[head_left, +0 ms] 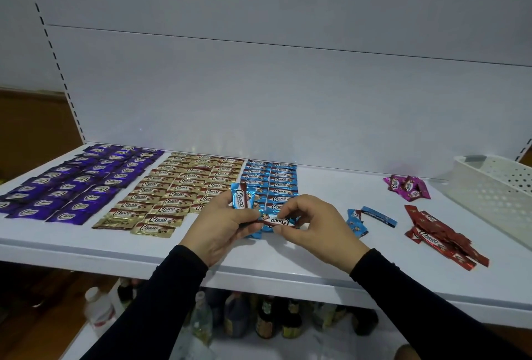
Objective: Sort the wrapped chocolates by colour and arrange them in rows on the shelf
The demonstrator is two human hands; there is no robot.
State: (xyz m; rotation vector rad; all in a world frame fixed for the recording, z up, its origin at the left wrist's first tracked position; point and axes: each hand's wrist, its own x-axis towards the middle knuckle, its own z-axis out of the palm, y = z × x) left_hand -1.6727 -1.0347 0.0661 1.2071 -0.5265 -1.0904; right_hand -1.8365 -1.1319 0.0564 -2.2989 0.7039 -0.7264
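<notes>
A person sorts wrapped chocolates on a white shelf. Purple chocolates lie in three columns at the left, gold chocolates in three columns beside them, and blue chocolates in two columns at the centre; the pieces in each column overlap too closely to count exactly. Two loose blue chocolates lie just right of the hands. A small heap of about four pink chocolates sits farther back at the right, and a pile of red chocolates, its number unclear, lies nearer the front edge. A white perforated basket stands at the far right; its contents cannot be seen. Both arms, in black sleeves, reach over the shelf's front edge. The left hand holds an upright blue chocolate in curled fingers, while the right hand pinches a second blue chocolate, lying crosswise, between thumb and fingertips above the near end of the blue columns. Bottles stand on the level below.
</notes>
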